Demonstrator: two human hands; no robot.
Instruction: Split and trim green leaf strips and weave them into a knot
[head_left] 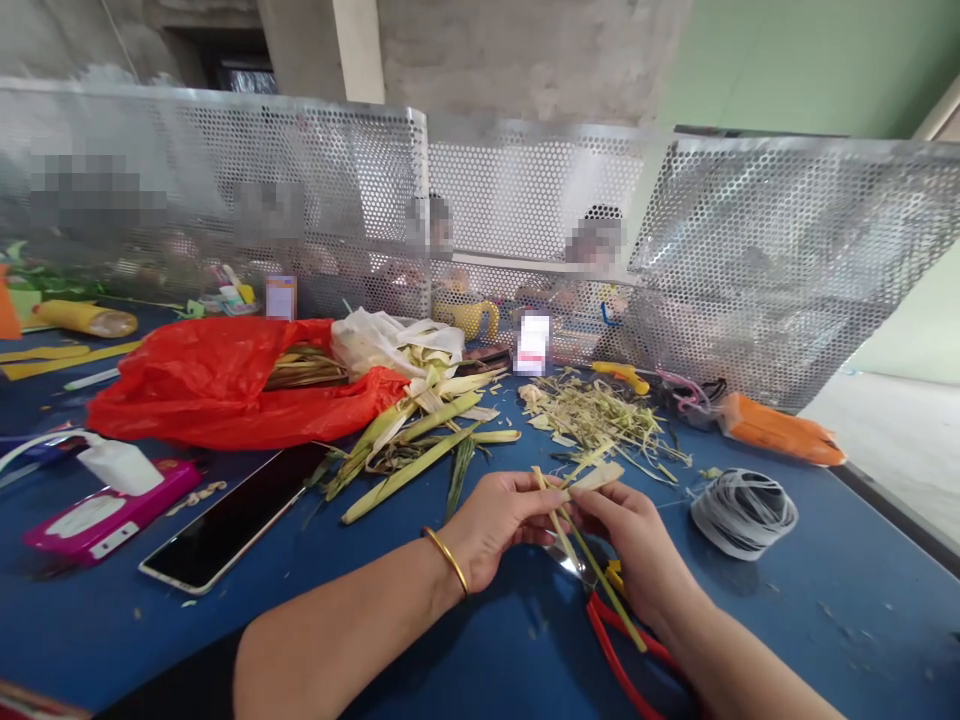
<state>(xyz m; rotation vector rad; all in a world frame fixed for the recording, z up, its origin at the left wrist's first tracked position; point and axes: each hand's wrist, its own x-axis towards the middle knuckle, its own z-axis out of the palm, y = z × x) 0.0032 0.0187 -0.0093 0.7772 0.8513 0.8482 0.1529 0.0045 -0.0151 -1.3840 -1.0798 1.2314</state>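
Left hand (pixel 493 527) and right hand (pixel 637 540) pinched crossed leaf strips (pixel 611 592) above red-handled scissors (pixel 606 640), fingertips likely best placed close to the crossing.

The worktop (pixel 345 570) was deep blue, the held leaf strip (pixel 613 595) pale yellow-green. At five o'clock, the scissor handles (pixel 610 655) were red; at four, the cord coil (pixel 739 525) was grey; at nine, the plastic bag (pixel 195 385) was red. Small holes patterned the silvery panel (pixel 517 185) at twelve.
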